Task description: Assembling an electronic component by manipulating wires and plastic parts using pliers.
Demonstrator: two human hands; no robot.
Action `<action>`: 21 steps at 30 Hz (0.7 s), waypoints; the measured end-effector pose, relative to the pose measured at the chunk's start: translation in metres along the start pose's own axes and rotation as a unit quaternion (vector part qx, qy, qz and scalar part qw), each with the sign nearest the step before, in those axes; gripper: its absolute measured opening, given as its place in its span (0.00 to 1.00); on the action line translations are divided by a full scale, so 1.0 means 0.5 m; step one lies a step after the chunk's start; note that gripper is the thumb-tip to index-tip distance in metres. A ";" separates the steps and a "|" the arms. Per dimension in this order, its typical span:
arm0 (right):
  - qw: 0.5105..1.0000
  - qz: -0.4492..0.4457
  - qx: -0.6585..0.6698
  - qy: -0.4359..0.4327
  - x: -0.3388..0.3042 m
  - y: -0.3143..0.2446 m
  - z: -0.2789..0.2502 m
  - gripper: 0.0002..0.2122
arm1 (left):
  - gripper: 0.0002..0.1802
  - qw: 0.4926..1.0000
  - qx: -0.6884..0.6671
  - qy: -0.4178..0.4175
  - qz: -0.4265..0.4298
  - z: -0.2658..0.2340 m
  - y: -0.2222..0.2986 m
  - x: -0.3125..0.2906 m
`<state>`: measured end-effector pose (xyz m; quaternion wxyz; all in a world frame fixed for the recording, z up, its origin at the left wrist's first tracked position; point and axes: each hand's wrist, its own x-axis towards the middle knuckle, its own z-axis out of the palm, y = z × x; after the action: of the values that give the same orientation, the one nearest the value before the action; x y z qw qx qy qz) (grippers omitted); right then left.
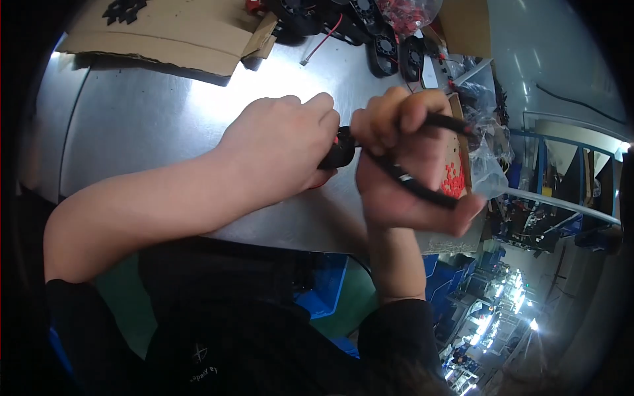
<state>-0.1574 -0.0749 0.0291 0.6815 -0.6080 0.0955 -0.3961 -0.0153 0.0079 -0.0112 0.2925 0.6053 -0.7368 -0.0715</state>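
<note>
My left hand (287, 135) is closed around a small black part (339, 152) with a bit of red on it, above the metal table (218, 112). Most of that part is hidden by my fingers. Just to its right, my right hand (403, 158), partly blurred, grips a pair of pliers (416, 187) with two curved black handles spread apart. Their front end points left and meets the black part or comes close to it; the exact contact cannot be made out.
A cardboard sheet or flap (165, 39) lies at the far left. Several black fans (384, 47) with wires sit at the back, beside a clear bag of red pieces (404, 16). Small red pieces (453, 179) lie in a shallow carton on the right. A blue crate (325, 290) stands below the table's near edge.
</note>
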 end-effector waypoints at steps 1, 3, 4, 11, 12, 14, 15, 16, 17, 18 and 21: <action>0.997 0.011 -0.061 0.034 -0.010 -0.004 0.027 0.44 | 0.16 0.999 -0.025 -0.003 -0.021 -0.003 -0.005 -0.001; 0.991 -0.040 -0.126 -0.024 -0.027 0.016 0.020 0.49 | 0.19 0.999 -0.041 -0.008 -0.019 -0.007 -0.010 0.000; 0.991 -0.040 -0.126 -0.026 -0.030 0.017 0.017 0.49 | 0.22 0.998 -0.058 -0.016 -0.017 -0.007 -0.014 0.001; 0.979 -0.169 -0.110 -0.027 -0.037 0.056 0.013 0.48 | 0.23 0.998 -0.040 -0.035 -0.015 -0.015 -0.023 0.007; 0.973 -0.200 -0.113 -0.032 -0.036 0.064 0.012 0.48 | 0.23 0.998 -0.042 -0.045 -0.021 -0.018 -0.022 0.011; 0.963 -0.219 -0.154 -0.037 -0.047 0.073 0.006 0.47 | 0.23 0.997 -0.042 -0.051 -0.027 -0.024 -0.022 0.016; 0.956 -0.233 -0.172 -0.044 -0.053 0.083 -0.002 0.47 | 0.23 0.997 -0.045 -0.049 -0.023 -0.021 -0.023 0.016; 0.949 -0.247 -0.190 -0.052 -0.056 0.090 -0.008 0.46 | 0.22 0.998 -0.048 -0.047 -0.018 -0.020 -0.024 0.017; 0.949 -0.249 -0.187 -0.056 -0.057 0.091 -0.006 0.46 | 0.22 0.998 -0.044 -0.043 -0.021 -0.018 -0.027 0.013; 0.936 -0.264 -0.222 -0.077 -0.058 0.090 -0.002 0.48 | 0.22 0.997 -0.052 -0.044 -0.020 -0.017 -0.029 0.010; 0.910 -0.316 -0.247 -0.106 -0.054 0.098 0.008 0.50 | 0.21 0.997 -0.069 -0.044 -0.013 -0.019 -0.030 0.004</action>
<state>-0.1522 -0.0570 -0.0236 0.3550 -0.7937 -0.0791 -0.4876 0.0021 0.0045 -0.0094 0.3000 0.5890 -0.7346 -0.1530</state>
